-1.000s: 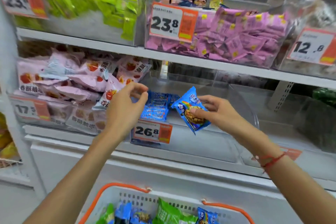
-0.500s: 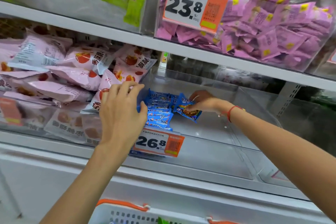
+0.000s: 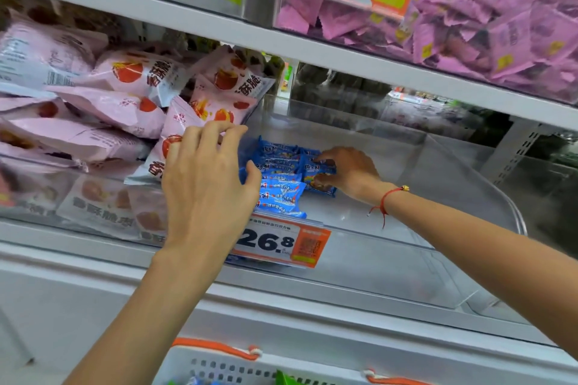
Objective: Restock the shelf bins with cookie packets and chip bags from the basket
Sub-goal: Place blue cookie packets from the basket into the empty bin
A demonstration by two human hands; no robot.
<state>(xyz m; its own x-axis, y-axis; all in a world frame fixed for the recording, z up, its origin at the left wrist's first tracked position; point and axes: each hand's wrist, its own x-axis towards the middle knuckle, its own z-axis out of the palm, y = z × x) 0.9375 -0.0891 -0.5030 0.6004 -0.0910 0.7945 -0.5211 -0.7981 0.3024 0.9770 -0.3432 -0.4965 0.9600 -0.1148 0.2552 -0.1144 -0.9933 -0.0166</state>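
Hands meet in the head view over a clear shelf bin (image 3: 469, 197) on the middle shelf. Her right hand (image 3: 350, 170) reaches deep inside, thumb and fingers pinching a blue cookie packet (image 3: 317, 178) that sits at the right edge of a row of blue packets (image 3: 281, 184) packed against the bin's left wall. A red string bracelet (image 3: 386, 200) circles that wrist. The left hand (image 3: 208, 178) hovers over the front left corner of the row, fingers loosely curved and holding nothing, thumb touching the nearest blue wrapper — its fingertips lie near the pink chip bags (image 3: 125, 103) heaped in the neighbouring bin.

Right of the packets the bin floor lies bare up to the curved right rim — wide room there. An orange price tag (image 3: 281, 242) reading 26.8 clips to the front lip. Above, a shelf edge (image 3: 312, 50) carries a bin of purple packets (image 3: 484, 15). At the bottom edge, the white basket (image 3: 225, 366) with orange handles peeks in.
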